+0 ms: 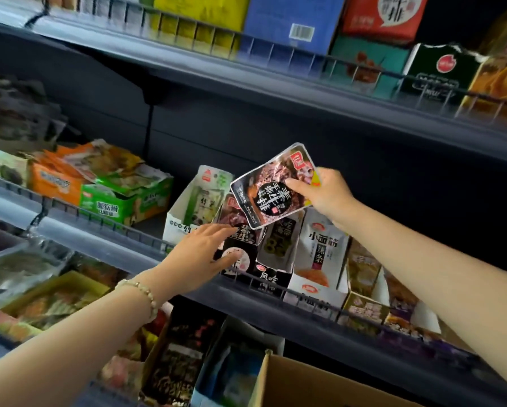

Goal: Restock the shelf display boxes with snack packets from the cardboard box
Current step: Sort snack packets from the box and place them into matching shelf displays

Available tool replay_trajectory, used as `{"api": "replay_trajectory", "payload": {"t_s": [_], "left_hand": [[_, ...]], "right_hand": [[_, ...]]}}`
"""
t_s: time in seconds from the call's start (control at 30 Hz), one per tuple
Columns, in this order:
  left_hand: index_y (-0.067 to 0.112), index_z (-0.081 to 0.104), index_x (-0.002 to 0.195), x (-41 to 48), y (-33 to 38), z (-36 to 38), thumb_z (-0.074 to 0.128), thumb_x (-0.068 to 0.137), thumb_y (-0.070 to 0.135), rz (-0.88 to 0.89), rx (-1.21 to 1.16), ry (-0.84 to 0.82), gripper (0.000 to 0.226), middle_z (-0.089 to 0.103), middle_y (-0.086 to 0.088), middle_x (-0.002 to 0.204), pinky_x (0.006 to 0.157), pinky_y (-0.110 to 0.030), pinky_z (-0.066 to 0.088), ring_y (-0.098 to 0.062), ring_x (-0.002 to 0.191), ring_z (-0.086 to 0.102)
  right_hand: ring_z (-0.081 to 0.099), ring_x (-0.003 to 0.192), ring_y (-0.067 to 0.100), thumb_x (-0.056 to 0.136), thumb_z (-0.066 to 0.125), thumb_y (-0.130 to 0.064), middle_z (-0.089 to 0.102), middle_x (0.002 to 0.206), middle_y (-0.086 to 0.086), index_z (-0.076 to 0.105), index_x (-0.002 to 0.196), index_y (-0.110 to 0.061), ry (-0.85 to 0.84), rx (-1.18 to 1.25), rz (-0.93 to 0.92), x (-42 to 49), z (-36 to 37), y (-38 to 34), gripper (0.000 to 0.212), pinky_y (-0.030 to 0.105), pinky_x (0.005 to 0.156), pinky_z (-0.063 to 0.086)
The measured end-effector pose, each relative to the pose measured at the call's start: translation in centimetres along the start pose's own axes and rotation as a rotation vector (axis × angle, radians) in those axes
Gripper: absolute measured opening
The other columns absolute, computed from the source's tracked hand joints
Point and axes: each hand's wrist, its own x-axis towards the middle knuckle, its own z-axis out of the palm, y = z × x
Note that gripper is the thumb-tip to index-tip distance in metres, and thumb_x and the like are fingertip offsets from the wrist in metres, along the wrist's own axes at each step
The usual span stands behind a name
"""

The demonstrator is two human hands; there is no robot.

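A row of display boxes (319, 259) stands along the front edge of the middle shelf (99, 245). The left hand (202, 251) touches the second box from the left (244, 261). The right hand (325, 192) holds a snack packet (272, 186) just above it. The cardboard box (305, 386) sits below.

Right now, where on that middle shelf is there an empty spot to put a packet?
One bare strip of shelf lies between the green box and the white display box. Right of that, display boxes stand packed side by side, where the left hand touches one and the right hand holds a packet.
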Motion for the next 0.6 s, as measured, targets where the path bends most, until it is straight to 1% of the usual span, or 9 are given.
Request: {"api": "replay_trajectory", "payload": {"t_s": [0.07,0.13,0.17,0.2,0.27,0.33,0.4,0.53,0.6], "left_hand": [[0.027,0.028,0.149,0.5,-0.6,0.4,0.008,0.073,0.077,0.002,0.035,-0.050,0.094,0.033,0.008,0.153,0.115,-0.029,0.019,-0.011,0.142,0.026],[0.029,0.030,0.149,0.8,-1.1,1.1,-0.007,0.063,0.086,0.018,0.024,-0.042,0.109,0.035,0.008,0.150,0.115,-0.029,0.021,-0.011,0.140,0.028],[0.030,0.031,0.148,0.9,-1.2,1.4,-0.006,0.065,0.085,0.025,0.024,-0.027,0.106,0.037,0.009,0.149,0.114,-0.029,0.022,-0.010,0.139,0.029],[0.030,0.032,0.147,1.0,-1.3,1.6,0.002,0.071,0.082,0.027,0.013,-0.010,0.097,0.037,0.010,0.147,0.113,-0.029,0.024,-0.009,0.138,0.029],[0.030,0.033,0.147,1.0,-1.6,2.1,0.016,0.078,0.072,0.030,-0.025,0.017,0.082,0.038,0.011,0.146,0.113,-0.028,0.025,-0.008,0.138,0.028],[0.030,0.033,0.147,1.0,-1.7,2.2,0.019,0.079,0.070,0.039,-0.044,0.028,0.080,0.038,0.012,0.146,0.112,-0.027,0.025,-0.007,0.138,0.027],[0.030,0.032,0.147,0.9,-1.8,2.4,0.021,0.080,0.070,0.041,-0.057,0.027,0.079,0.036,0.011,0.146,0.112,-0.026,0.025,-0.007,0.139,0.024],[0.031,0.030,0.148,0.8,-2.0,2.8,0.026,0.084,0.068,0.037,-0.049,0.033,0.075,0.034,0.012,0.148,0.112,-0.027,0.025,-0.006,0.140,0.021],[0.030,0.029,0.148,0.8,-1.9,2.9,0.026,0.085,0.070,0.031,-0.043,0.033,0.075,0.032,0.011,0.149,0.113,-0.029,0.026,-0.007,0.141,0.020]], "right_hand": [[0.066,0.088,0.020,0.082,0.075,-0.019,0.071,0.095,0.009,0.066,0.092,-0.007,-0.062,-0.121,-0.065,1.6,1.5,-0.2,0.017,0.034,0.082,0.052],[0.064,0.084,0.020,0.081,0.075,-0.018,0.068,0.090,0.004,0.062,0.091,-0.010,-0.164,-0.287,-0.159,2.9,3.0,-0.4,0.018,0.033,0.076,0.050],[0.062,0.082,0.020,0.080,0.076,-0.018,0.065,0.087,0.001,0.059,0.090,-0.013,-0.219,-0.361,-0.198,3.3,3.5,-0.5,0.020,0.033,0.075,0.048],[0.060,0.083,0.019,0.080,0.077,-0.018,0.063,0.087,-0.001,0.058,0.092,-0.013,-0.271,-0.421,-0.219,3.7,4.2,-0.4,0.023,0.034,0.075,0.046],[0.058,0.090,0.018,0.080,0.077,-0.020,0.062,0.096,-0.002,0.060,0.105,-0.009,-0.325,-0.516,-0.246,4.1,5.6,-0.3,0.032,0.036,0.081,0.047],[0.062,0.095,0.020,0.079,0.078,-0.023,0.066,0.104,0.001,0.060,0.111,-0.009,-0.337,-0.594,-0.260,4.3,6.9,0.3,0.039,0.037,0.083,0.051],[0.061,0.095,0.020,0.078,0.078,-0.025,0.064,0.107,0.000,0.056,0.117,-0.015,-0.333,-0.632,-0.265,4.1,7.9,1.0,0.046,0.036,0.081,0.051],[0.056,0.103,0.018,0.080,0.076,-0.032,0.057,0.123,0.000,0.046,0.130,-0.025,-0.307,-0.717,-0.321,3.6,9.3,3.1,0.059,0.029,0.075,0.042],[0.054,0.113,0.020,0.081,0.074,-0.035,0.054,0.131,0.000,0.045,0.134,-0.027,-0.271,-0.711,-0.322,3.4,9.4,3.9,0.062,0.030,0.081,0.044]]}}
